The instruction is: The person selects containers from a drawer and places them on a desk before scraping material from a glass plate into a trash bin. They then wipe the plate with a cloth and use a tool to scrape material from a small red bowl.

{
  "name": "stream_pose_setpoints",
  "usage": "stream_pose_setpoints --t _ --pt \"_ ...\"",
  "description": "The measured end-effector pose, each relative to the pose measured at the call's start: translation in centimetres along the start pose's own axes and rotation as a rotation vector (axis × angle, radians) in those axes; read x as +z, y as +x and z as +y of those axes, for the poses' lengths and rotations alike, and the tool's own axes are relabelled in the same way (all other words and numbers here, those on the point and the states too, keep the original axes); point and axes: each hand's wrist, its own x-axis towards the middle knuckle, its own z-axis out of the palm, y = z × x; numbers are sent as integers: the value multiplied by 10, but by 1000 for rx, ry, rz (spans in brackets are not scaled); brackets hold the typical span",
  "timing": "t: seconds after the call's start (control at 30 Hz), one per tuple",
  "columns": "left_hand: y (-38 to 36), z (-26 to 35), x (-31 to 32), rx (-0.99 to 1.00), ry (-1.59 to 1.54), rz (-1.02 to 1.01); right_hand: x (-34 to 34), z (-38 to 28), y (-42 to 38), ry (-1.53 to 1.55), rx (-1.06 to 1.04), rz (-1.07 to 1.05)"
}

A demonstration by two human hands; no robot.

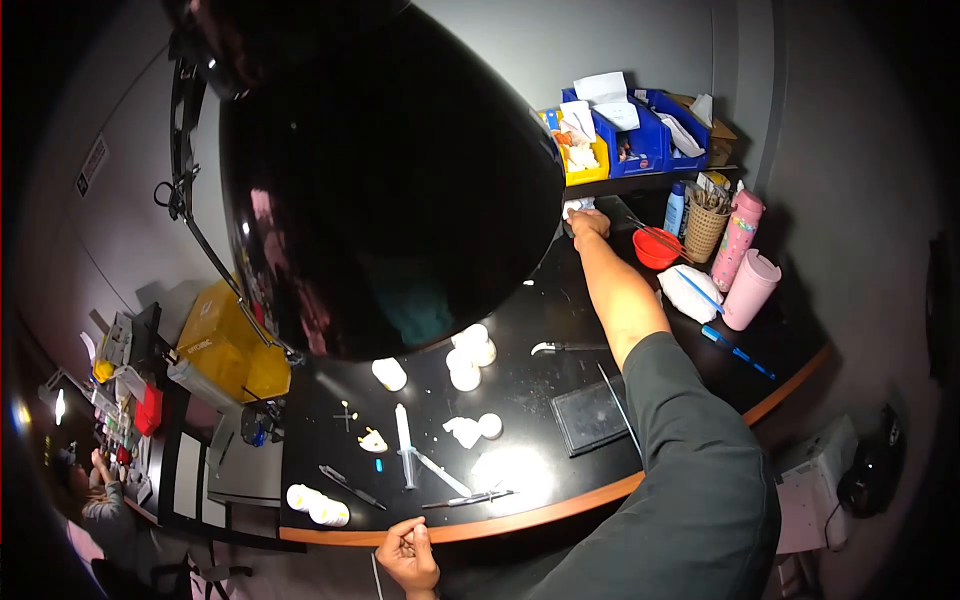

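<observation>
My right hand (590,224) stretches to the far side of the black table, below the shelf, its fingers closed at a crumpled white tissue (577,205). My left hand (410,556) is at the front edge, fingers curled with the thumb against them; what they hold, if anything, is too small to make out. A thin white cord (377,577) runs beside it. Closest to that hand lie a slim dark metal tool (468,499), a syringe (405,450), a dark pen-like tool (352,487) and white lidded jars (318,506).
A large black lamp shade (390,190) hides much of the table's back. To the right stand a red bowl (656,248), a brush basket (706,230) and pink bottles (750,290). A black pad (590,418) lies by my right sleeve. Another person (105,510) sits far left.
</observation>
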Motion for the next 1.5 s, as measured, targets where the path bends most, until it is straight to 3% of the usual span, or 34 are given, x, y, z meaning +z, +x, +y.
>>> stream_pose_setpoints --t 0.03,0.13,0.23,0.33,0.63,0.87,0.9,1.0,1.2,1.3,1.33,1.4,1.5 --pt "-1 -11 -6 15 41 -25 7 4 3 -10 17 53" --pt "5 39 3 50 332 5 22 1 2 19 59 229" --pt "4 39 4 17 299 20 36 3 13 -52 24 309" --pt "4 40 9 16 285 49 21 -49 -34 -416 63 388" --pt "-2 19 3 -10 224 71 12 -62 -32 -610 -174 272" --pt "-1 28 7 -70 194 76 2 -66 -18 -564 -46 246" --pt "1 29 11 -1 211 82 1 -70 -22 -548 -11 241" --pt "0 5 4 -8 4 48 -7 -75 -28 -517 -13 172" --pt "0 5 3 -7 -26 -12 -21 -66 -48 -543 -53 144" --pt "0 8 2 -8 -35 -42 -28 -66 -70 -820 -83 -97" --pt "0 10 1 -5 -15 -52 -20 -50 -69 -907 -209 -117" --pt "1 8 2 21 -55 -50 -16 -43 -76 -963 -88 -588" --pt "-1 8 -2 5 -84 -95 -36 -48 -115 -961 -112 -1092"
